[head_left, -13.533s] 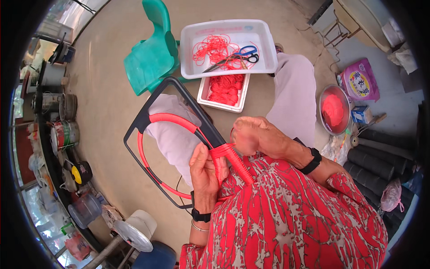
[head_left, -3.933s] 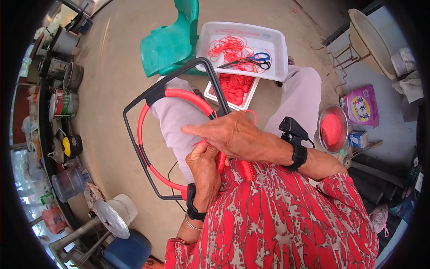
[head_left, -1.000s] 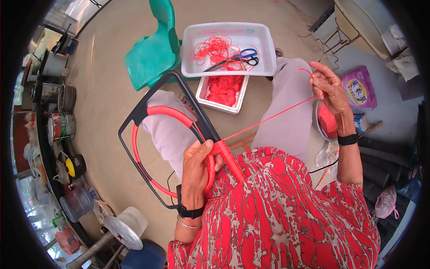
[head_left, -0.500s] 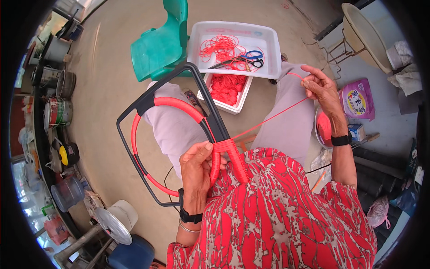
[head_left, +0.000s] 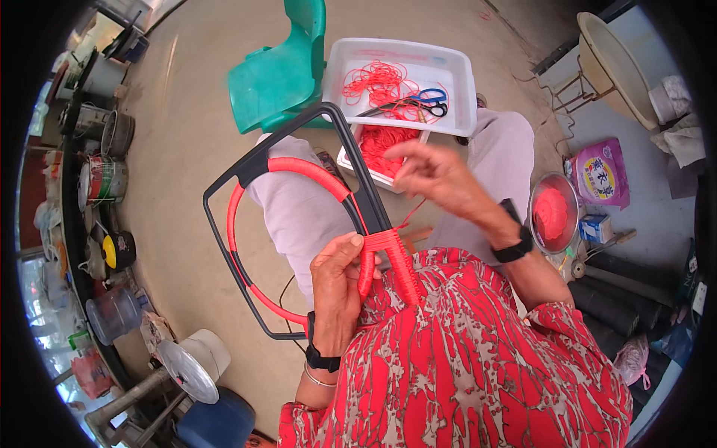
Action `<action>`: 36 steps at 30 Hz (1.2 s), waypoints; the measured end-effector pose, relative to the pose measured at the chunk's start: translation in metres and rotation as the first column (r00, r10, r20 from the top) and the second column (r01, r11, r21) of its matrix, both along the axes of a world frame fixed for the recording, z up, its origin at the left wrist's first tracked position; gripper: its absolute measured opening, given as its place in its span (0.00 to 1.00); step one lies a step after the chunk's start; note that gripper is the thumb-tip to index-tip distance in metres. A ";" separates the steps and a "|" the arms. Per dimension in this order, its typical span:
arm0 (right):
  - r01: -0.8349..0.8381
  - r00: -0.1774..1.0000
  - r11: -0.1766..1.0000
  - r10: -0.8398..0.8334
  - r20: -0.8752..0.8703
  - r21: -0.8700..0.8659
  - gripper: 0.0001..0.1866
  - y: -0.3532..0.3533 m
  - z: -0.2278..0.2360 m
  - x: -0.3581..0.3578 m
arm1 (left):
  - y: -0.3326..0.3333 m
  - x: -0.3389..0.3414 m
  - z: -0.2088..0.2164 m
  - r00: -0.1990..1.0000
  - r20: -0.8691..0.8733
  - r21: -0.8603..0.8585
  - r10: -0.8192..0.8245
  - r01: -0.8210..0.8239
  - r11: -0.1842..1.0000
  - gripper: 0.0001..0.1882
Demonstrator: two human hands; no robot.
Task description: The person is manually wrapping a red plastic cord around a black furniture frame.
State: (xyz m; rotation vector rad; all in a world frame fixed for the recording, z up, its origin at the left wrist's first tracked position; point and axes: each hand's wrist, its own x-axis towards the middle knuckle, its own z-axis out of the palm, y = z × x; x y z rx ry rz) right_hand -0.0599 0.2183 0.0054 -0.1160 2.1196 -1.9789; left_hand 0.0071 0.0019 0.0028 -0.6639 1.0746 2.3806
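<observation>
My left hand (head_left: 336, 280) grips a black frame (head_left: 364, 175) at its lower right corner, thumb pressed on the red wrapping. Inside the frame sits a ring (head_left: 310, 169), partly wound in red and partly bare black. Tight turns of red cord (head_left: 404, 272) cover the joint and a bar running down to my lap. My right hand (head_left: 444, 183) is raised to the right of the frame, slightly blurred, index finger stretched out and other fingers curled. A short length of cord runs from the wrapping to under this hand, where its end is hidden.
Ahead, a white tray (head_left: 463, 89) holds loose red cord and blue-handled scissors (head_left: 432, 102), above a white box of more cord. A green chair (head_left: 272, 82) stands to its left. On the right are a metal bowl (head_left: 571, 213) with a red item and a purple bag (head_left: 600, 174).
My right hand has swung left and inward, from above my right knee toward the frame. The cord, stretched taut before, now shows only a short length. My left hand keeps its grip.
</observation>
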 end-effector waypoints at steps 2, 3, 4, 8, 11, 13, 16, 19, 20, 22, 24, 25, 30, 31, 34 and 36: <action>-0.087 0.994 0.996 0.088 0.070 -0.020 0.18 -0.020 -0.012 0.003 | -0.002 0.000 -0.001 1.000 0.008 0.018 0.009 -0.009 1.000 0.11; -0.126 0.981 0.976 0.149 0.121 -0.180 0.19 -0.032 -0.013 0.007 | -0.002 0.000 -0.002 1.000 0.017 0.039 0.011 -0.012 0.999 0.13; -0.147 0.964 0.930 0.211 0.164 -0.338 0.20 -0.040 -0.014 0.010 | -0.002 -0.001 0.000 1.000 0.018 0.037 0.011 -0.012 0.999 0.13; -0.199 0.951 0.911 0.268 0.152 -0.362 0.20 -0.043 -0.013 0.009 | -0.002 -0.002 0.004 0.999 0.032 0.093 -0.002 -0.001 0.996 0.18; -0.264 0.919 0.904 0.342 0.197 -0.336 0.20 -0.041 -0.019 0.008 | -0.002 -0.001 0.003 0.999 0.046 0.052 0.017 -0.019 0.998 0.18; -0.199 0.924 0.906 0.301 0.238 -0.374 0.20 -0.042 -0.019 0.010 | -0.001 0.000 0.003 0.999 0.040 0.015 0.029 -0.030 0.999 0.16; -0.107 0.920 0.898 0.253 0.299 -0.427 0.16 -0.046 -0.016 0.015 | 0.002 0.000 0.006 0.998 0.046 -0.033 0.046 -0.044 0.998 0.13; -0.202 0.892 0.944 0.288 0.349 -0.263 0.13 -0.028 -0.031 0.017 | 0.003 0.000 0.005 0.997 0.039 -0.060 0.061 -0.059 0.996 0.10; -0.203 0.891 0.943 0.290 0.350 -0.264 0.13 -0.022 -0.028 0.017 | 0.003 0.001 0.005 0.996 0.042 -0.064 0.081 -0.078 0.995 0.10; -0.196 0.857 0.948 0.290 0.426 -0.250 0.12 -0.008 -0.017 0.015 | 0.003 0.002 0.006 0.994 0.045 -0.068 0.100 -0.096 0.993 0.09; -0.119 0.882 0.922 0.268 0.388 -0.368 0.11 0.005 -0.019 0.013 | 0.004 0.003 0.005 0.994 0.038 -0.078 0.100 -0.097 0.992 0.09; -0.043 0.904 0.875 0.240 0.353 -0.482 0.11 0.009 -0.020 0.012 | 0.004 0.003 0.005 0.995 0.038 -0.079 0.097 -0.094 0.992 0.09; 0.084 0.861 0.770 0.263 0.435 -0.632 0.10 0.014 -0.013 0.013 | 0.005 0.002 0.005 0.995 0.035 -0.076 0.099 -0.096 0.993 0.09; 0.132 0.857 0.734 0.253 0.448 -0.666 0.11 0.017 -0.011 0.014 | 0.005 0.002 0.006 0.994 0.035 -0.078 0.100 -0.097 0.992 0.09; 0.091 0.891 0.658 0.281 0.356 -0.748 0.14 0.015 0.008 0.018 | 0.005 0.002 0.006 0.996 0.029 -0.077 0.081 -0.079 0.994 0.08; 0.001 0.918 0.619 0.311 0.246 -0.785 0.17 0.008 0.020 0.021 | 0.005 0.003 0.006 0.995 0.035 -0.083 0.097 -0.093 0.992 0.08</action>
